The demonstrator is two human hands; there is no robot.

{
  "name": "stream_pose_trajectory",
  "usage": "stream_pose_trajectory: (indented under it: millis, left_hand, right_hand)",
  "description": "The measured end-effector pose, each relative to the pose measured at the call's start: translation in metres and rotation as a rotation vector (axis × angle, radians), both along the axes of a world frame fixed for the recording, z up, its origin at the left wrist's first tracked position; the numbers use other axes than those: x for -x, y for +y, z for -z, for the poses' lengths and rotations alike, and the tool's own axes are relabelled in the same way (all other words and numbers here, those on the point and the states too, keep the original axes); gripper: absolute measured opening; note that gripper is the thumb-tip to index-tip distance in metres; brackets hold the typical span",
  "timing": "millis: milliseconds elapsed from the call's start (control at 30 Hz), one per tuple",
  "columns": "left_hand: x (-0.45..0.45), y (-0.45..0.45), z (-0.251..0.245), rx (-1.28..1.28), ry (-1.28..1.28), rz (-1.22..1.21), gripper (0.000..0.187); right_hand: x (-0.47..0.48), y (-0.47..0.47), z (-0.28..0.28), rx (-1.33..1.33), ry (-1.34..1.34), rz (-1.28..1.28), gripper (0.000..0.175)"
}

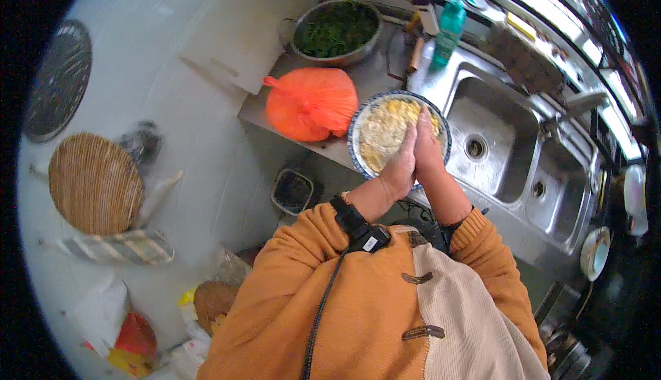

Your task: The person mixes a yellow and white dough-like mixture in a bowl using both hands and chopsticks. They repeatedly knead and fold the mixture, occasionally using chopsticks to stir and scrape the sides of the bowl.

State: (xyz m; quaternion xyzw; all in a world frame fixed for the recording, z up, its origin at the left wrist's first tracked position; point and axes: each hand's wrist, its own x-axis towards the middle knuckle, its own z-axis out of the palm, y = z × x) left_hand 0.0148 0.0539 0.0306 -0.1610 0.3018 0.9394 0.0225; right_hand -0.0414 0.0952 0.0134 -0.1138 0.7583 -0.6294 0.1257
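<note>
A round white bowl with a blue patterned rim (353,148) stands at the counter's edge. In it is a crumbly yellow mixture (384,129) with pale flour-like powder over part of it. My left hand (402,167) and my right hand (428,147) are pressed palm to palm over the bowl's right side, fingers pointing away from me. Pale powder coats the left hand. Whatever may lie between the palms is hidden.
Left of the bowl sits a tied orange plastic bag (312,103). Behind it is a metal basin (338,61) of leafy greens. A green pump bottle (448,34) stands by the double steel sink (490,137) at the right. Below the counter is a dark-lined bin (293,192).
</note>
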Motion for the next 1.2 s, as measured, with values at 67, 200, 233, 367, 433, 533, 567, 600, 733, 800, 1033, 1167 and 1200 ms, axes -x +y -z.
stream_pose_trajectory:
  millis: [67, 200, 233, 367, 433, 533, 567, 600, 733, 800, 1033, 1167, 1200]
  left_hand:
    - [0.005, -0.007, -0.007, 0.039, 0.005, -0.016, 0.071]
    - [0.016, -0.031, -0.026, 0.015, -0.173, -0.059, 0.077]
    - [0.018, -0.037, -0.028, 0.017, -0.227, -0.075, 0.077]
    - [0.012, -0.035, -0.025, -0.038, -0.131, 0.037, 0.075]
    - [0.008, -0.025, -0.020, 0.149, -0.045, -0.031, 0.075]
    - [0.003, -0.014, -0.012, 0.416, 0.034, -0.126, 0.074]
    - [0.004, -0.013, -0.011, 0.429, 0.028, -0.118, 0.074]
    - [0.001, -0.013, -0.008, 0.363, 0.087, -0.056, 0.071]
    - [0.005, -0.025, -0.003, -0.005, 0.018, 0.031, 0.062]
    - [0.010, -0.029, 0.002, -0.209, 0.023, -0.047, 0.052]
    - [0.029, 0.001, 0.039, -0.219, 0.180, -0.299, 0.022]
    - [0.024, 0.013, 0.044, 1.241, 0.155, -0.330, 0.039]
    - [0.023, 0.015, 0.039, 1.176, 0.200, -0.391, 0.046]
  right_hand:
    - [-0.009, 0.003, -0.010, -0.015, -0.118, -0.029, 0.056]
    - [-0.030, -0.002, -0.034, 0.268, -0.411, -0.063, 0.064]
    - [-0.031, -0.006, -0.036, 0.303, -0.306, -0.075, 0.065]
    - [-0.015, -0.009, -0.023, 0.174, -0.594, -0.076, 0.068]
    - [-0.002, -0.011, -0.009, 0.213, -0.607, 0.010, 0.068]
    - [0.014, -0.010, 0.008, 0.184, -0.526, 0.014, 0.061]
    - [0.021, -0.007, 0.010, 0.064, -0.397, 0.013, 0.058]
    - [0.025, -0.011, 0.013, 0.236, -0.457, -0.007, 0.057]
    - [0.035, -0.004, 0.009, 0.741, -0.675, -0.095, 0.044]
    - [0.033, 0.001, 0.007, 0.943, -0.728, -0.098, 0.034]
    - [0.033, 0.011, 0.018, 1.039, -0.756, -0.351, 0.022]
    - [0.042, 0.026, 0.042, 0.768, -0.507, -0.361, 0.022]
    - [0.040, 0.031, 0.053, 0.581, -0.266, -0.279, 0.022]
